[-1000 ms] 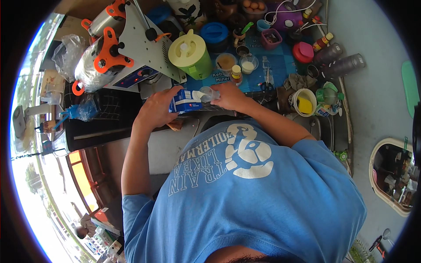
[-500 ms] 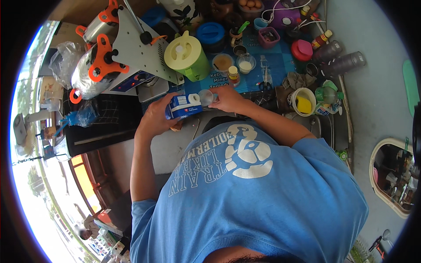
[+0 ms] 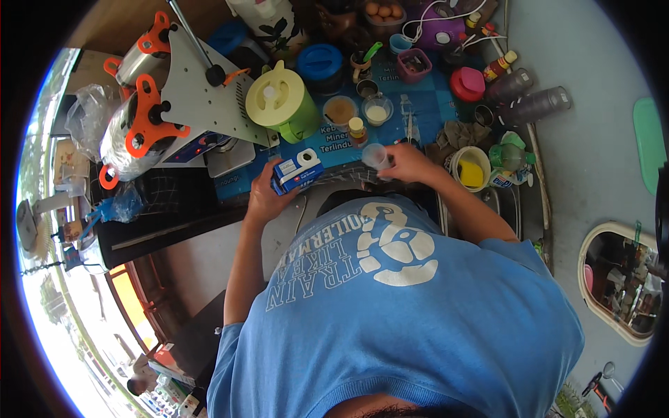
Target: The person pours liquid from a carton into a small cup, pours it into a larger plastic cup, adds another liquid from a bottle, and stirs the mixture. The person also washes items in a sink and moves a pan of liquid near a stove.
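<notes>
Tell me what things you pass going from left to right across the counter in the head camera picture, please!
Silver machine with orange knobs → yellow-green jug → blue and white carton in the left hand → clear plastic cup in the right hand → yellow tub → stacked grey cups.

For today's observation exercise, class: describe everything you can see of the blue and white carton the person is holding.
The carton is a small rectangular box, mostly blue with white panels and a round white cap on its upper face. It looks like coated card. The left hand grips it from below and tips it on its side, cap end toward the small clear plastic cup held in the right hand. It hangs just above the counter edge, in front of the yellow-green jug. Whether liquid is pouring cannot be seen.
</notes>
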`<state>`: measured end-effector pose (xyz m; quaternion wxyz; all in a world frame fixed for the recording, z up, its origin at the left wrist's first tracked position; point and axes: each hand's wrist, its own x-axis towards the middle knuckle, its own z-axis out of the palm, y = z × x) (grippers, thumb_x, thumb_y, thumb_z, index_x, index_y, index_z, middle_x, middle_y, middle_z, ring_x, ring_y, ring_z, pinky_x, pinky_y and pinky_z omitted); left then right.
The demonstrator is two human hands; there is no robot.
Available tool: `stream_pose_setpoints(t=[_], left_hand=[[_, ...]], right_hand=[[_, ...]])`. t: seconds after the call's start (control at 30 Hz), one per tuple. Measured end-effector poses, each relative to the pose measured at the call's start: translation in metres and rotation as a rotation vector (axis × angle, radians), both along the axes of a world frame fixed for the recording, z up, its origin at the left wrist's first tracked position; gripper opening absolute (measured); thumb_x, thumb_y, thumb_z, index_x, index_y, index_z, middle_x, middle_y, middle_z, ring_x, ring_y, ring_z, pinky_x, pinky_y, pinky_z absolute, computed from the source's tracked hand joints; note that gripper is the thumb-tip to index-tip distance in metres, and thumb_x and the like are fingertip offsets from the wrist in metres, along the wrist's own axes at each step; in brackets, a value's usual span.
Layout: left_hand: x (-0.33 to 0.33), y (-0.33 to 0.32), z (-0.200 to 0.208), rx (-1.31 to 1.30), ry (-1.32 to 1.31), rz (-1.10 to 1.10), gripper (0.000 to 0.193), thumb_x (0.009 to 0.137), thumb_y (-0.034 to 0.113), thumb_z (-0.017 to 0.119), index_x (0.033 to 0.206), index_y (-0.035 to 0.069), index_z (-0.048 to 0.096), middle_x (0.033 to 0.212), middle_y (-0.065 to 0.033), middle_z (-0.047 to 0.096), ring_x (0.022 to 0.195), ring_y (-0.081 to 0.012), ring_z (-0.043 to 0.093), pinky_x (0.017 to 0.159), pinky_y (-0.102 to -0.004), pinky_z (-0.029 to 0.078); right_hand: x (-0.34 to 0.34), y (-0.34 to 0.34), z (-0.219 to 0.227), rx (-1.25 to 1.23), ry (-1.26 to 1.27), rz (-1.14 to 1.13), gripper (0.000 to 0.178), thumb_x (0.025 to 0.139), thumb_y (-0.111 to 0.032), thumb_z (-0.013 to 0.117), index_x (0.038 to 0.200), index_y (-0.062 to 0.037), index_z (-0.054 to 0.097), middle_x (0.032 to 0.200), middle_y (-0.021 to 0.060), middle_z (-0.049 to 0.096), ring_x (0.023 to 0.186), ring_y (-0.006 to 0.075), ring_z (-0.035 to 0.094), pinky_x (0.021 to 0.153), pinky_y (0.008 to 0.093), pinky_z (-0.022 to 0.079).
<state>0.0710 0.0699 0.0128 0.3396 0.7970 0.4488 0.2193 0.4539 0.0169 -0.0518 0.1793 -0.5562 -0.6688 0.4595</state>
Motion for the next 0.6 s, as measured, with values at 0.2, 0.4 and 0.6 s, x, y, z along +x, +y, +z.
stream_pose_setpoints(t=[0.2,0.4,0.6], left_hand=[[0.009,0.004,-0.103,-0.035,-0.088,0.212,0.069,0.074,0.009,0.088,0.132,0.001,0.052,0.11,-0.02,0.072,0.103,-0.0315,0.073,0.09,-0.0391,0.057],[0.032,0.009,-0.164,-0.088,-0.327,0.398,0.074,0.075,0.011,0.088,0.135,-0.001,0.047,0.114,-0.0177,0.07,0.105,-0.0235,0.071,0.092,-0.0355,0.056],[0.052,0.009,-0.172,-0.057,-0.429,0.508,0.073,0.077,0.01,0.088,0.136,0.001,0.047,0.118,-0.0157,0.067,0.109,-0.0217,0.068,0.096,-0.035,0.054]], right_hand=[[0.054,0.043,-0.004,-0.113,-0.491,-0.088,0.052,0.075,-0.042,0.083,0.106,-0.0015,0.073,0.093,0.0181,0.075,0.093,0.0367,0.072,0.085,0.045,0.055],[0.057,0.108,-0.009,-0.352,-0.487,-0.069,0.05,0.079,-0.047,0.079,0.092,0.0008,0.072,0.082,0.0165,0.072,0.071,0.0304,0.07,0.062,0.0412,0.053],[0.057,0.131,-0.029,-0.725,0.061,-0.369,0.041,0.08,-0.046,0.079,0.091,-0.0074,0.071,0.075,0.0037,0.068,0.055,0.0131,0.06,0.044,0.0296,0.041]])
